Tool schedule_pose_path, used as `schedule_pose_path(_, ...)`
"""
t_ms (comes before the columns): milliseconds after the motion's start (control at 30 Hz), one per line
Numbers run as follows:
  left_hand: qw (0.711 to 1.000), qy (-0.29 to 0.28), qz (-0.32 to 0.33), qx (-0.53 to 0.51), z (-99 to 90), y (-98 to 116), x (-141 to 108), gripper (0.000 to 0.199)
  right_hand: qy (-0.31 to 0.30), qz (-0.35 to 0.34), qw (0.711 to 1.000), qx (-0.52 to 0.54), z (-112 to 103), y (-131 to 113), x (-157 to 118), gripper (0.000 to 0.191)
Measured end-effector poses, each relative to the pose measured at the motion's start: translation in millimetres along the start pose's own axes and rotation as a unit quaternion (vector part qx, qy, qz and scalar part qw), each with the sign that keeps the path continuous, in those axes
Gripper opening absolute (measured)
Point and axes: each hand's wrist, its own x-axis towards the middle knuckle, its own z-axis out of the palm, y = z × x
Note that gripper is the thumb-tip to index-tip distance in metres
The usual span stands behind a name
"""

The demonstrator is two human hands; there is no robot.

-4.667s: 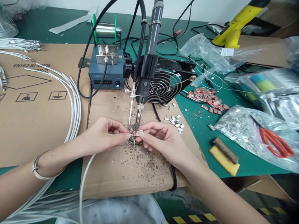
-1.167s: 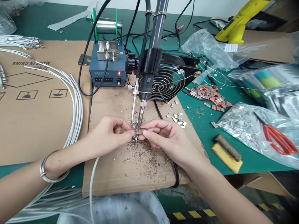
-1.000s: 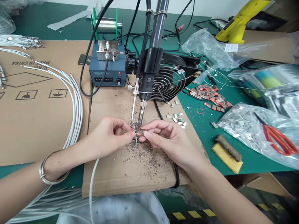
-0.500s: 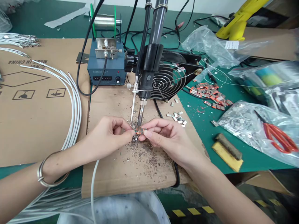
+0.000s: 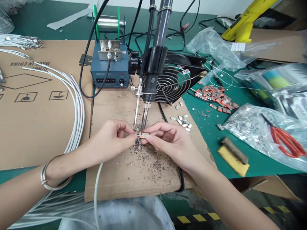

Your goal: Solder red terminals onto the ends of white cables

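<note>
My left hand point(image 5: 116, 137) pinches the end of a white cable point(image 5: 96, 185), which runs down from under the palm towards my lap. Between the thumb and fingers of my right hand point(image 5: 171, 139) is a small metal connector point(image 5: 145, 135) with an orange part. Cable end and connector meet just under the tip of the soldering iron point(image 5: 144, 119), which hangs in a stand. A thin metal solder feed tube point(image 5: 136, 118) comes down beside the tip. My fingertips hide the exact joint. Solder crumbs point(image 5: 153, 159) litter the cardboard point(image 5: 110, 185) below.
Behind stands a blue solder feeder point(image 5: 109, 75) with a solder spool point(image 5: 107, 24). A black fan point(image 5: 172, 80) sits behind the iron. White cables point(image 5: 78, 111) lie left. To the right are orange connectors point(image 5: 216, 95), a sponge point(image 5: 232, 158) and red-handled pliers point(image 5: 286, 140) on a plastic bag.
The connector has turned in my right fingers, so a broader, paler metal face now shows. Both hands stay almost in place under the iron tip.
</note>
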Motion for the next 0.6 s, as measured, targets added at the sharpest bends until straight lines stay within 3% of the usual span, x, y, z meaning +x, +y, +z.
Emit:
schedule_pose_path(400, 1.0, -0.001, 0.012, 0.006, 0.7, -4.0, 0.2, 0.025, -0.002, -0.005, 1.0, -0.012, -1.7, 0.4, -0.1, 0.009)
schedule_pose_path(600, 0.999, -0.034, 0.01, -0.021, -1.4, -2.7, -0.4, 0.023, -0.006, -0.015, 1.0, -0.015, -2.8, 3.3, 0.7, 0.008)
